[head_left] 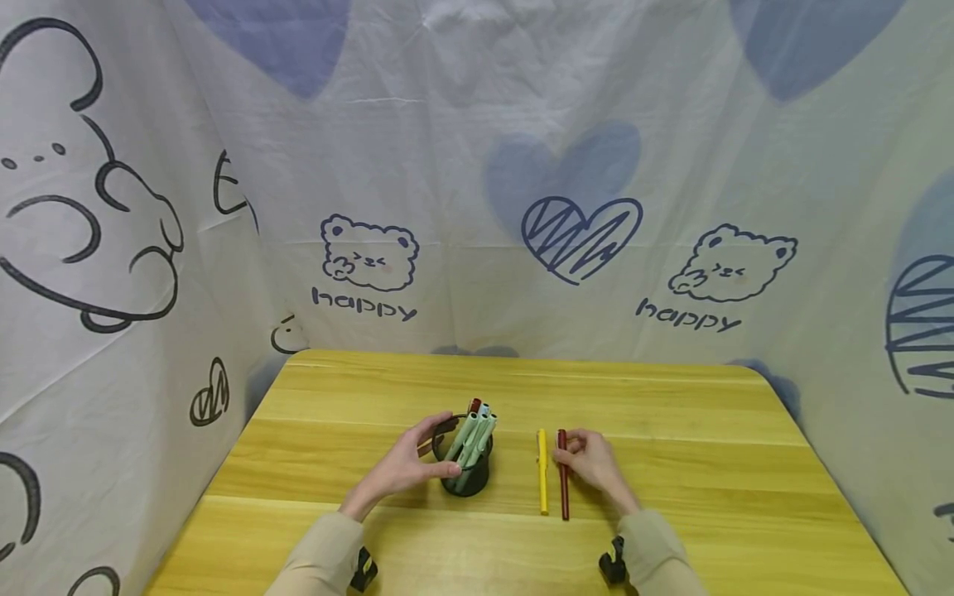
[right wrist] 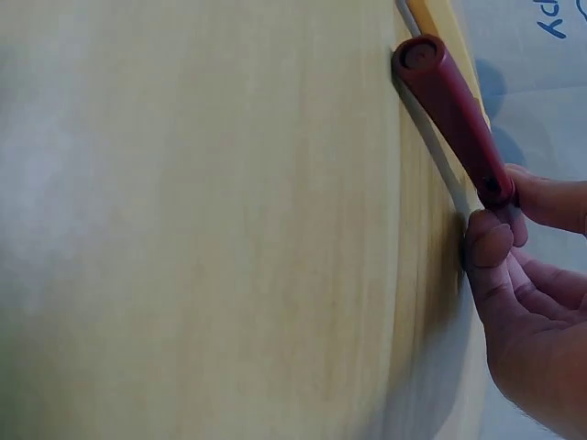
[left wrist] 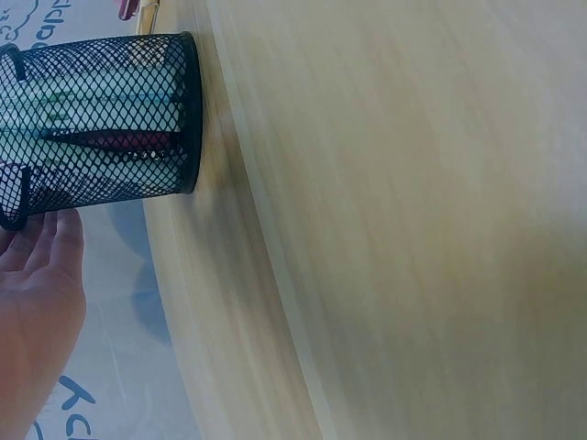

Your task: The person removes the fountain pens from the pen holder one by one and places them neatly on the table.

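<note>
A black mesh pen holder stands upright on the table with several pale green pens and a dark red pen inside. My left hand holds the holder from its left side, thumb at the front and fingers behind the rim. The left wrist view shows the mesh side of the holder close up. To the right, my right hand pinches a dark red pen near its far end, thumb and fingertips on either side. This pen lies lengthwise, close over the wood.
Just left of the pinched pen lies a yellow pen, roughly parallel to it. The wooden table ends at a rounded back edge. Behind and beside it hangs a white cloth printed with hearts and bears.
</note>
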A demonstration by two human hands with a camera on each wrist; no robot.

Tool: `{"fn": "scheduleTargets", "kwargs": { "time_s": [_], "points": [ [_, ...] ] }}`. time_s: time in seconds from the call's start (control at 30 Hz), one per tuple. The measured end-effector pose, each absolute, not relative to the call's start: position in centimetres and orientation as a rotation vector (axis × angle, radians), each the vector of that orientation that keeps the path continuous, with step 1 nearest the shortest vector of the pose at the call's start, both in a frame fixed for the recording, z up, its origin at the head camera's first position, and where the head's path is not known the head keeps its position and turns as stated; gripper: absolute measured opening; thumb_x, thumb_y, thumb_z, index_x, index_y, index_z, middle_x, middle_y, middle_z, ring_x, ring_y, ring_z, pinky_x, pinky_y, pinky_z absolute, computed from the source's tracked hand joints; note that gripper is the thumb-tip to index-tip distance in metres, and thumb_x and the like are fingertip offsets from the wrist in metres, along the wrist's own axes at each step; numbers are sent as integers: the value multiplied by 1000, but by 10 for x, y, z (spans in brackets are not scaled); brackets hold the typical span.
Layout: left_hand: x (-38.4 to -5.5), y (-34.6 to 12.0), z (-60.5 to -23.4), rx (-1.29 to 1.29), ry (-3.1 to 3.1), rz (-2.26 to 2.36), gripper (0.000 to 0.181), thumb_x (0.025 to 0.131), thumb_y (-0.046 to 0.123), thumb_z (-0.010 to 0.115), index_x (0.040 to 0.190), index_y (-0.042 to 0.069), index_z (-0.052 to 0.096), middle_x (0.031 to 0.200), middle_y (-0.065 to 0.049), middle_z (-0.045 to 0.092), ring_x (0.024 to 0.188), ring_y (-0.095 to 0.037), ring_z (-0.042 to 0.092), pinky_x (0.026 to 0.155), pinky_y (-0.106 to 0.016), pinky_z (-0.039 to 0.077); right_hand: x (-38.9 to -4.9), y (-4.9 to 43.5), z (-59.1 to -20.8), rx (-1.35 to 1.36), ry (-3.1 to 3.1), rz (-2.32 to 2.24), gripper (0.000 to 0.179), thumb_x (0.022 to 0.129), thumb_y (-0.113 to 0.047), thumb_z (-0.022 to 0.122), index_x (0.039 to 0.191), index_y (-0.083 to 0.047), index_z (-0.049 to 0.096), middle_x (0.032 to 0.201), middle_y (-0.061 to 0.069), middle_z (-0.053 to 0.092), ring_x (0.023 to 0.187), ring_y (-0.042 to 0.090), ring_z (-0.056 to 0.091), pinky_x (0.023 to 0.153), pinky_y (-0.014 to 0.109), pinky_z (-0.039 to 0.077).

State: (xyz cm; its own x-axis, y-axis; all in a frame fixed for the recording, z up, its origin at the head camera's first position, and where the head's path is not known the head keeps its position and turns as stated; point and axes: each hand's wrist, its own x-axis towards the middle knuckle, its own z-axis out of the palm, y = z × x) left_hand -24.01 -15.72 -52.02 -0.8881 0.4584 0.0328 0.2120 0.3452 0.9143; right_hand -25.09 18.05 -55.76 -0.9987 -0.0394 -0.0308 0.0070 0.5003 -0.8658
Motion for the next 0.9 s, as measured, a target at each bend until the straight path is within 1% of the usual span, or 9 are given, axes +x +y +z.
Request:
{"fn": "scheduleTargets", "kwargs": {
  "time_s": [0.1, 0.23, 0.43, 0.63, 0.9],
  "points": [
    [-240, -157, -520, 611, 2378, 1566, 89, 86, 27, 81, 157, 7, 32, 161, -21, 35, 148, -45, 35, 119, -63, 31, -252, 179, -557, 25, 2692, -1491, 42, 89, -9, 75, 123, 13, 62, 85, 14, 68, 64, 15, 62, 55, 26, 54],
    [-240, -157, -521, 597, 2374, 1574, 89, 86, 26, 82, 157, 8, 32, 161, -19, 35, 148, -44, 34, 120, -62, 30, -252, 177, -555, 43, 2714, -1435, 40, 89, -10, 75, 121, 11, 64, 83, 11, 67, 64, 13, 59, 54, 24, 49],
    [-240, -158, -521, 605, 2370, 1580, 88, 86, 25, 81, 157, 8, 32, 162, -19, 35, 148, -44, 34, 120, -62, 30, -252, 176, -556, 57, 2701, -1429, 38, 90, -10, 74, 121, 10, 64, 82, 8, 66, 63, 12, 56, 55, 24, 46],
    [-239, -157, -520, 596, 2365, 1585, 90, 85, 26, 82, 157, 7, 32, 162, -20, 33, 149, -45, 33, 120, -62, 30, -251, 178, -557, 45, 2703, -1465, 36, 90, -10, 73, 118, 11, 65, 83, 10, 66, 66, 13, 55, 56, 24, 46],
    [-239, -157, -519, 598, 2370, 1580, 89, 85, 26, 82, 157, 7, 32, 162, -20, 33, 149, -45, 33, 120, -61, 31, -249, 179, -555, 57, 2669, -1505, 36, 91, -9, 72, 119, 12, 64, 85, 12, 67, 68, 13, 57, 57, 24, 47]
  ]
}}
